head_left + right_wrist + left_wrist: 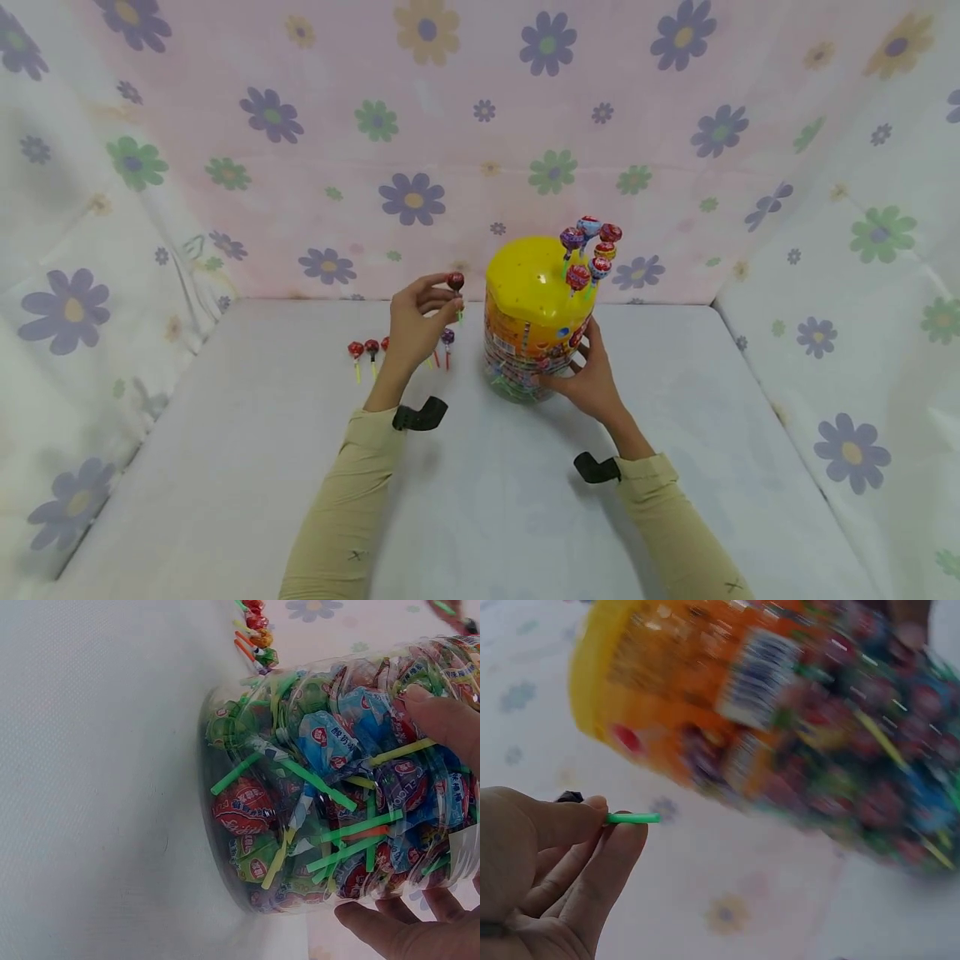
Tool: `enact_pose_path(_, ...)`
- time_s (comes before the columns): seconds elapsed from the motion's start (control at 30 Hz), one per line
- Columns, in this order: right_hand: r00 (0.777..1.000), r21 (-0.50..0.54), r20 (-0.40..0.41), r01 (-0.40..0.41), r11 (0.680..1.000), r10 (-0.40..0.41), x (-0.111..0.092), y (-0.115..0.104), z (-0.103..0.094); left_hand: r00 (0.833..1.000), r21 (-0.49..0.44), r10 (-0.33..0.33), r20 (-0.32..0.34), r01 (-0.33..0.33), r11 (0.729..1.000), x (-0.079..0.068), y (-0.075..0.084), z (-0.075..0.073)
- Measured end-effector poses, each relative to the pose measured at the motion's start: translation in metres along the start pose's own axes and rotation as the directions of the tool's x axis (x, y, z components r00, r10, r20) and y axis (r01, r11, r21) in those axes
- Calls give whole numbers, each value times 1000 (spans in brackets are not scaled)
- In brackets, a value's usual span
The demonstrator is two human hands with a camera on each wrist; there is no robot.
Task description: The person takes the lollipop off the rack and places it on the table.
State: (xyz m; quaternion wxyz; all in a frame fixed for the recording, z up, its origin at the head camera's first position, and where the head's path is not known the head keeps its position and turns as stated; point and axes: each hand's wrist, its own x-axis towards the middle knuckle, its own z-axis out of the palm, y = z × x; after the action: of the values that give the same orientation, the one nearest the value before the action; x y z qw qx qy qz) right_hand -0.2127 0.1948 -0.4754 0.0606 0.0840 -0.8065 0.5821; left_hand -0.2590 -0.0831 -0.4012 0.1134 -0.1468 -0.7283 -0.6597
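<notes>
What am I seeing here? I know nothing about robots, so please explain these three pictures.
There is no robot, just a person's two bare hands. The wide picture looks down from the head; the other two come from the left and right wrists. The left hand pinches a dark red lollipop by its green stick. The right hand grips a see-through jar full of wrapped sweets. More lollipops stick up from its yellow lid. Others, the loose lollipops, lie on the white surface.
</notes>
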Motion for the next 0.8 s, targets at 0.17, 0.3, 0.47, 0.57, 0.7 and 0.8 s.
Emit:
enact_pose_path(0.17, 1000, -1, 3, 3, 1000, -3, 0, 1, -1, 987, 41, -161, -3, 161, 986, -20, -40, -11)
enact_pose_path(0.3, 1000, -2, 2, 6, 1000, -6, -1, 0, 0, 970, 83, -242, -28, 244, 966, -31, -63, -16)
enact_pose_path(0.47, 1000, -2, -1, 4, 1000, -4, -1, 0, -1, 960, 155, -275, -47, 279, 948, -39, -85, -16)
enact_pose_path(0.57, 1000, -9, -1, -4, 1000, 4, -1, 1, -1, 959, 211, -274, -72, 283, 936, -42, -96, -14)
enact_pose_path(0.7, 1000, -7, 4, -11, 1000, 11, -1, -2, 0, 955, 261, -284, -91, 297, 918, -45, -103, -11)
enact_pose_path(0.8, 1000, 3, 13, -21, 1000, 21, -4, -16, -1, 953, 289, -287, -96, 303, 908, -48, -105, -8)
